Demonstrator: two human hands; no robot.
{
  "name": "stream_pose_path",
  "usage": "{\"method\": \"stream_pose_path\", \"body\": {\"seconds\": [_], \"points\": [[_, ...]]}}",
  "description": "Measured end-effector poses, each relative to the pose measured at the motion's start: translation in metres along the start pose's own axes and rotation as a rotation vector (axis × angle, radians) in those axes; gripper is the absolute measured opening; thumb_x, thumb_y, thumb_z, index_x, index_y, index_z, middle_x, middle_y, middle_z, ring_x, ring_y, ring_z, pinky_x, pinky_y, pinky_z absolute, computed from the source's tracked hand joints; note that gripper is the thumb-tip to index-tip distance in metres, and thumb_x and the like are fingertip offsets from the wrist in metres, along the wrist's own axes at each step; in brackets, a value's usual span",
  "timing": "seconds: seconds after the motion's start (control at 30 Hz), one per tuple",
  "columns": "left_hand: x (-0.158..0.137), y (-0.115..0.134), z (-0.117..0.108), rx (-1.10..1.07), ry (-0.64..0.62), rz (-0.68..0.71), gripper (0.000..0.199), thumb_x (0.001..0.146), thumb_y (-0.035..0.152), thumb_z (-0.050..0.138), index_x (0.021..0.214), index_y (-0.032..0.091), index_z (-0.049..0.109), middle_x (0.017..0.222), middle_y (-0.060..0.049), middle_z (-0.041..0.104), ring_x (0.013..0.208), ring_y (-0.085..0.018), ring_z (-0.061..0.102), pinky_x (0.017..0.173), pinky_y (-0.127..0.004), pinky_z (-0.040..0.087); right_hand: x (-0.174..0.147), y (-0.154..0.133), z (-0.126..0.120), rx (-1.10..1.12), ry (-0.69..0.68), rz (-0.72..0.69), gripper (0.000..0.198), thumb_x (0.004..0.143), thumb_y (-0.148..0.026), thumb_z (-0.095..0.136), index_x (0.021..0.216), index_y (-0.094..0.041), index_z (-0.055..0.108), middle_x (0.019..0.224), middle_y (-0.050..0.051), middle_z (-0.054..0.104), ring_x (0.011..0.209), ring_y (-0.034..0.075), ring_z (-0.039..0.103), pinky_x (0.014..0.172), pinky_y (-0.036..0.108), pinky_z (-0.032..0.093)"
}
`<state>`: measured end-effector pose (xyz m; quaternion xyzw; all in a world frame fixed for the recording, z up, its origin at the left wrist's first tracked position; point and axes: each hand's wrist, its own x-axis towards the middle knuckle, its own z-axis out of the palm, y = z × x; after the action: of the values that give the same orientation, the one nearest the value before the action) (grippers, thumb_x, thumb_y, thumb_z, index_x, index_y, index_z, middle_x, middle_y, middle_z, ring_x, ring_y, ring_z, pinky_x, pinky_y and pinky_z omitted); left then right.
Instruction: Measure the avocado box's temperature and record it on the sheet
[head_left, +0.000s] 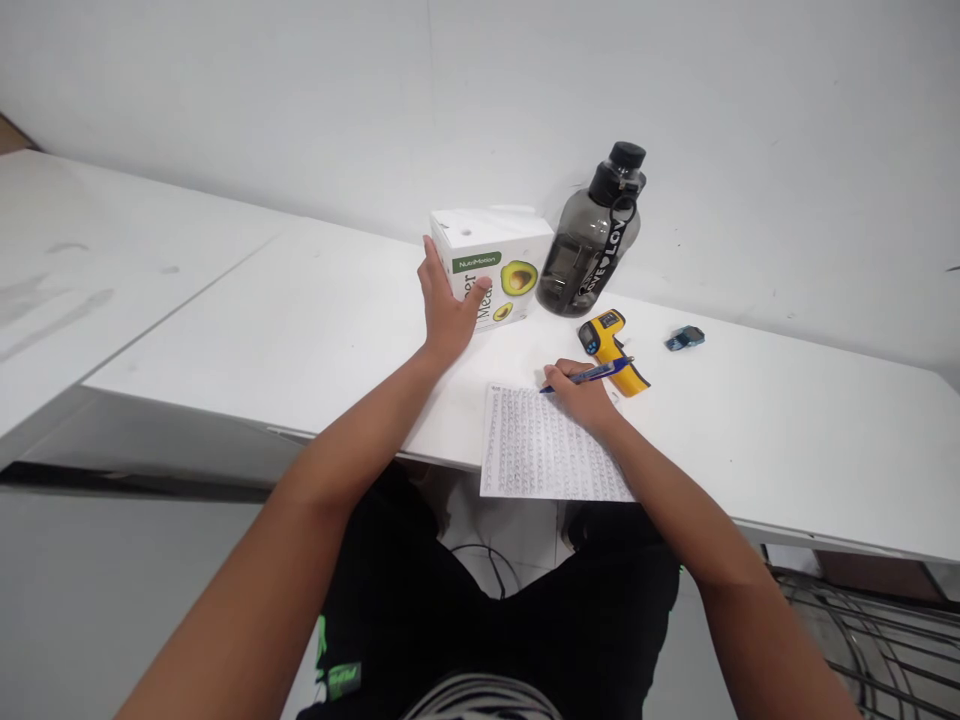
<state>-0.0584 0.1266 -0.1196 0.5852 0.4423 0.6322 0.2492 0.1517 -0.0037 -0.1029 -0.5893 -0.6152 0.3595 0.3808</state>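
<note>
Left hand (448, 305) lies open, fingers spread, flat against the near-left side of a white box (501, 262) with avocado print, standing at the back of the white tabletop (300, 330). Right hand (581, 393) closed around a blue pen (592, 375), tip at the top edge of a printed sheet (544, 448) overhanging the near edge. Yellow thermometer gun (609, 347) just beyond the right hand. Dark water bottle (596, 235) beside the box; small blue object (684, 338) farther right.
</note>
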Motion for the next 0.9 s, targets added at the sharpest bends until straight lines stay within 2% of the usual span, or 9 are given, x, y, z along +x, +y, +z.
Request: {"method": "stream_pose_path", "body": {"seconds": [0.17,0.37,0.5,0.6,0.7,0.8,0.9], "points": [[0.001,0.0,0.0,-0.018,0.008,-0.019,0.106,0.073,0.072,0.071,0.157,0.043,0.012,0.153,-0.009,0.031,0.148,-0.034,0.03,0.123,-0.052,0.026,0.001,-0.007,-0.003,0.081,0.019,0.098,0.038,0.083,-0.047,0.058,0.056,-0.022,0.05,0.051,-0.002,0.047,0.052,0.013,0.042,0.053,0.028,0.036],[0.002,0.0,-0.001,0.011,0.002,-0.018,0.108,0.074,0.072,0.069,0.158,0.039,0.01,0.153,-0.011,0.03,0.149,-0.034,0.028,0.123,-0.052,0.025,-0.001,-0.007,-0.003,0.111,-0.012,0.014,0.046,0.09,-0.062,0.052,0.07,-0.022,0.061,0.052,-0.003,0.048,0.051,0.013,0.044,0.053,0.027,0.036],[0.001,0.002,-0.002,0.02,-0.007,-0.038,0.108,0.074,0.072,0.069,0.158,0.037,0.01,0.152,-0.012,0.03,0.148,-0.034,0.03,0.123,-0.051,0.027,-0.003,-0.005,-0.003,-0.021,0.006,-0.06,0.052,0.093,-0.067,0.044,0.083,-0.022,0.069,0.064,0.001,0.061,0.065,0.017,0.058,0.062,0.029,0.043],[0.001,0.003,-0.001,0.026,-0.003,-0.037,0.107,0.075,0.07,0.07,0.158,0.038,0.012,0.152,-0.012,0.031,0.148,-0.034,0.03,0.123,-0.051,0.028,-0.003,-0.002,-0.006,-0.237,0.007,-0.188,0.045,0.094,-0.061,0.049,0.084,-0.023,0.072,0.084,0.005,0.072,0.085,0.022,0.067,0.078,0.032,0.047],[0.001,0.003,-0.002,0.023,0.003,-0.02,0.104,0.076,0.068,0.07,0.158,0.039,0.013,0.152,-0.012,0.031,0.148,-0.032,0.03,0.123,-0.051,0.027,0.001,0.004,-0.009,-0.405,0.029,-0.288,0.033,0.096,-0.048,0.051,0.098,-0.023,0.073,0.103,0.008,0.074,0.098,0.024,0.068,0.088,0.034,0.048],[0.001,0.002,-0.002,0.009,0.003,-0.021,0.104,0.076,0.068,0.071,0.158,0.038,0.014,0.152,-0.011,0.032,0.149,-0.032,0.029,0.125,-0.051,0.024,0.005,0.011,-0.011,-0.533,0.009,-0.281,0.031,0.096,-0.032,0.049,0.119,-0.023,0.068,0.121,0.009,0.071,0.104,0.025,0.067,0.089,0.035,0.049],[0.001,0.001,-0.002,-0.008,0.009,-0.027,0.105,0.074,0.068,0.072,0.157,0.04,0.015,0.152,-0.011,0.032,0.149,-0.033,0.027,0.125,-0.052,0.022,0.008,0.014,-0.011,-0.611,-0.029,-0.242,0.04,0.092,-0.02,0.048,0.129,-0.023,0.063,0.126,0.008,0.069,0.104,0.026,0.067,0.089,0.037,0.051]]}}
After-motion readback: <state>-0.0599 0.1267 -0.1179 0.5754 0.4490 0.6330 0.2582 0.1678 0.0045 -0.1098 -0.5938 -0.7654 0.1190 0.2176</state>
